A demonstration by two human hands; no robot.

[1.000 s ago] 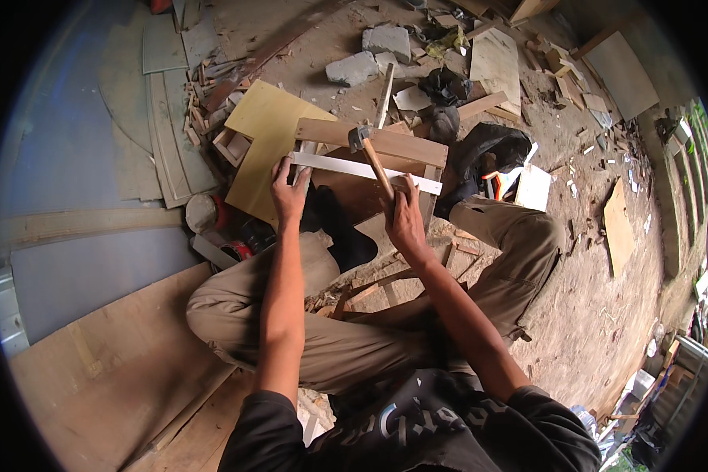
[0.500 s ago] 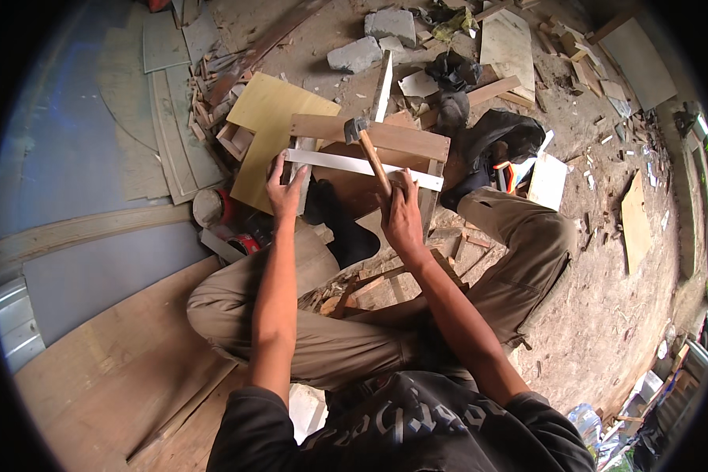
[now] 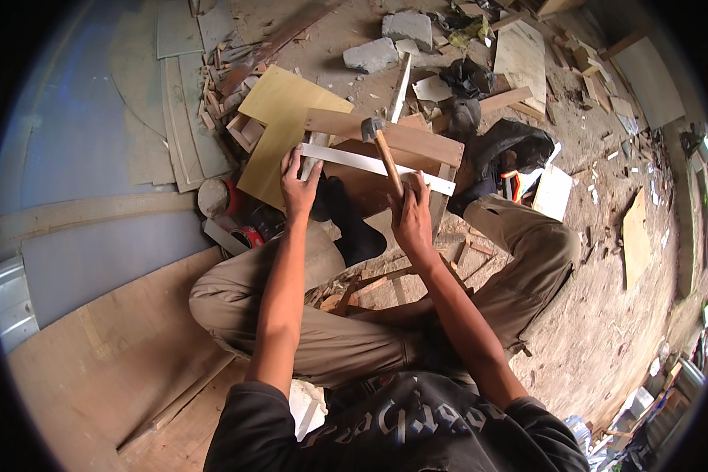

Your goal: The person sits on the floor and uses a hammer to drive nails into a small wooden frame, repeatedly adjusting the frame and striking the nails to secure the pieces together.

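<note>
A narrow white wooden strip (image 3: 352, 160) lies across the near side of a brown wooden frame (image 3: 393, 135). At the strip's left end my left hand (image 3: 298, 189) grips it between thumb and fingers. My right hand (image 3: 411, 219) is closed round the lower handle of a hammer (image 3: 389, 161) and also touches the strip's right part. The hammer's dark head points away from me, over the frame's far board. How the strip meets the frame beneath it is partly hidden.
My bent legs surround the work, a dark-socked foot (image 3: 359, 236) close to the frame. Yellowish board (image 3: 271, 102) lies behind left, near red cans (image 3: 249, 237). Concrete blocks (image 3: 371, 55), a black plastic bag (image 3: 519, 145) and wood scraps litter the floor.
The whole view has shifted slightly, so things appear a little further right. Both hands keep their holds on the strip and hammer, with little other movement.
</note>
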